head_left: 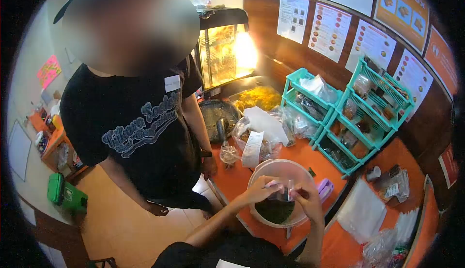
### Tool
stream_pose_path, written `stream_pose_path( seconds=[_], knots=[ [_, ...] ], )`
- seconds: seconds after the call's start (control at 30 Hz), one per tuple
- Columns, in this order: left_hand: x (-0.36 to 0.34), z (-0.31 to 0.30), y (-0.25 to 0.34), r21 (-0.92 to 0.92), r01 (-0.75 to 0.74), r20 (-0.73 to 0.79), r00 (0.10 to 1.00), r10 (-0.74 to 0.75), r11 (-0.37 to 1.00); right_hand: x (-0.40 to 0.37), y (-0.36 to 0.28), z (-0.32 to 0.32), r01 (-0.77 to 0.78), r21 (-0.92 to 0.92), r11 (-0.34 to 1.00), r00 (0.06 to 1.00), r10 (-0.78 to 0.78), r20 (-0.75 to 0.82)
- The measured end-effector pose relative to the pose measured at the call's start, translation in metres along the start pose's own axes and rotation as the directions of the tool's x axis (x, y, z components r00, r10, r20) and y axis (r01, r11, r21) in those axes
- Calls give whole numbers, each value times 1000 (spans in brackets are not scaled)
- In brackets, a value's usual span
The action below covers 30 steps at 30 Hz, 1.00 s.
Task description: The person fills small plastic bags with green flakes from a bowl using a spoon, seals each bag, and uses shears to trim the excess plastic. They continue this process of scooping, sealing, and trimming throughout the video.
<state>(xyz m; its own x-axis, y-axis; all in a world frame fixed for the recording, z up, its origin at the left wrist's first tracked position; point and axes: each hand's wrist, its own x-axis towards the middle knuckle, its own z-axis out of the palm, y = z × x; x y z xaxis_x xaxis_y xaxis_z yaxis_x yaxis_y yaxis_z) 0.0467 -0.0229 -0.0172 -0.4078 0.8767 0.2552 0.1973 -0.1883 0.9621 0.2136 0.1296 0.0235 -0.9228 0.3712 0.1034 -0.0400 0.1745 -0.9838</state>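
Above a round whitish tub (256,172), my left hand (264,190) and my right hand (309,199) face each other with fingers pinched. Between them they hold a small clear plastic bag (286,193), one side in each hand. Dark green, finely chopped stuff (273,213) covers the tub's bottom. A purple-handled tool (325,188) lies against the tub's right side. At its front edge, a small light-coloured handle or blade (288,232) shows; its kind I cannot make out.
A person in a black T-shirt (140,122) stands at the left. Behind the tub are filled plastic bags (261,132) with a paper slip. Turquoise tiered racks (346,118) hold packets. Stacked clear bags (361,210) lie on the orange counter (334,241). A lit display case (223,50) stands behind.
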Motion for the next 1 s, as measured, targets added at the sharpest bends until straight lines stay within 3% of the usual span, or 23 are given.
stream_pose_path(
  seconds=[0.1,0.13,0.17,0.23,0.27,0.33,0.4,0.47,0.57,0.6,0.67,0.7,0.77,0.8,0.83,0.9,0.93,0.97,1.0],
  knots=[
    [4,4,19,196,-3,-101,995,23,981,-7,-18,3,-87,-45,995,996,85,-34],
    [8,9,11,345,3,-154,987,54,939,-7,-19,4,-125,-61,990,991,122,-45],
    [12,15,10,416,-48,-281,943,179,908,-7,-16,4,-138,-93,986,988,131,-78],
    [17,26,36,566,-111,-475,766,433,817,-8,-9,3,-168,-158,973,979,145,-146],
    [12,27,46,454,-38,-489,825,284,890,-7,-11,3,-142,-170,975,980,114,-166],
    [10,27,55,456,2,-337,926,170,890,-9,-16,5,-96,-197,976,976,54,-209],
    [8,27,53,427,23,-124,992,33,904,-8,-7,11,-39,-102,994,984,20,-180],
    [10,22,37,368,35,149,984,-96,929,-10,3,14,-27,-29,999,991,23,-135],
    [5,19,20,203,-151,153,981,121,967,-11,2,-1,-104,13,994,993,105,-51],
    [4,19,31,112,-147,145,981,130,983,-13,-5,-3,-162,31,986,986,163,-28],
    [1,18,32,282,-99,155,986,57,954,-15,-23,1,-236,84,968,972,237,3],
    [-1,20,32,364,-71,158,987,14,929,-13,-16,5,-136,-113,984,985,121,-124],
    [-2,30,44,604,-1,-60,997,47,797,-11,7,12,-22,-513,858,940,-156,-302],
    [-2,37,47,698,49,-151,985,81,715,-9,-15,16,-11,-618,786,892,-271,-362],
    [2,41,41,763,62,-201,969,146,643,-5,-14,19,23,-657,754,870,-339,-358],
    [5,43,43,758,137,-292,946,144,638,-3,-21,22,42,-683,729,829,-407,-383],
    [9,40,50,775,122,-279,947,162,619,0,-30,24,38,-668,743,807,-417,-417],
    [10,36,59,711,-5,-272,920,282,703,2,-36,24,37,-630,776,800,-400,-446],
    [10,34,64,698,2,-276,923,267,716,5,-40,24,44,-591,806,793,-387,-469]
  ],
)
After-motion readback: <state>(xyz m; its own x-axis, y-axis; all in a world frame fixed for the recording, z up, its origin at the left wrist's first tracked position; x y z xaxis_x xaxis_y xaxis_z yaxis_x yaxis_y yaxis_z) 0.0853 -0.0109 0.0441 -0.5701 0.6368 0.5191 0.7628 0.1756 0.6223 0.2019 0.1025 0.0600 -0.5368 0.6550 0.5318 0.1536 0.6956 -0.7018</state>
